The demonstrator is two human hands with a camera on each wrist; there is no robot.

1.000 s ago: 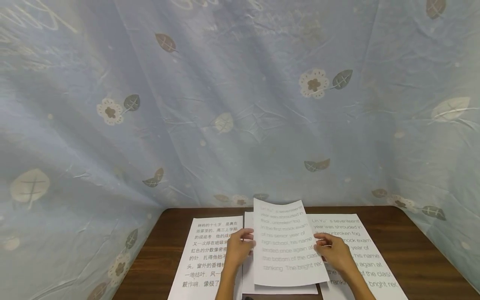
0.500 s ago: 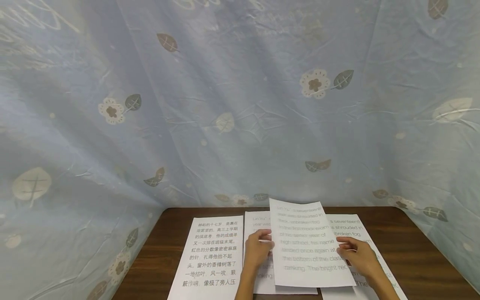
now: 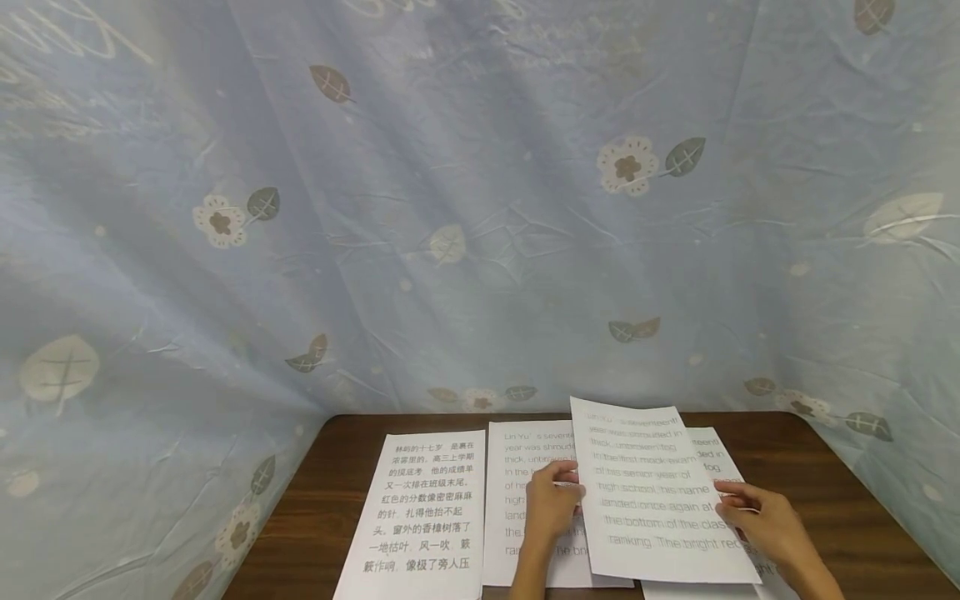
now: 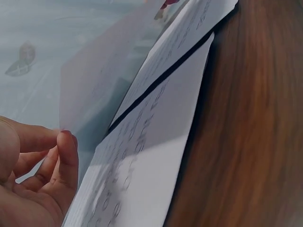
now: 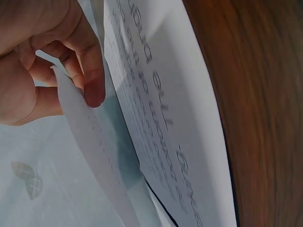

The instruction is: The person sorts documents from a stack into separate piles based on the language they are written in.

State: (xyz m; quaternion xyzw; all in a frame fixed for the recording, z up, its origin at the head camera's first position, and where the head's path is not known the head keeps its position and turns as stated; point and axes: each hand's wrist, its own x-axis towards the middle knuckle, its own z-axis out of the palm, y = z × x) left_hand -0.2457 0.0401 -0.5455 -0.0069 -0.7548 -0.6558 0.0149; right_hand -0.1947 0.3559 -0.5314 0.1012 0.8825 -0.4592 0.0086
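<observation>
A white sheet of paper (image 3: 660, 500) printed with English text is held up, tilted, above the table. My left hand (image 3: 551, 504) pinches its left edge between thumb and fingers, as the left wrist view also shows at the sheet's edge (image 4: 90, 80). On the opposite side my right hand (image 3: 768, 525) grips the right edge, thumb and fingers on either face in the right wrist view. Beneath, the held sheet overlaps a middle paper pile (image 3: 517, 483) and hides much of a right-hand paper pile (image 3: 716, 458), both with English print.
A paper pile (image 3: 420, 508) with Chinese text lies on the left of the dark brown wooden table (image 3: 300, 508). Narrow gaps part the piles. Behind the table hangs a pale blue curtain (image 3: 480, 208) with leaf and flower prints.
Both hands have carried the held sheet rightward, from over the middle pile toward the right one. The left pile and part of the middle pile's text have come into view.
</observation>
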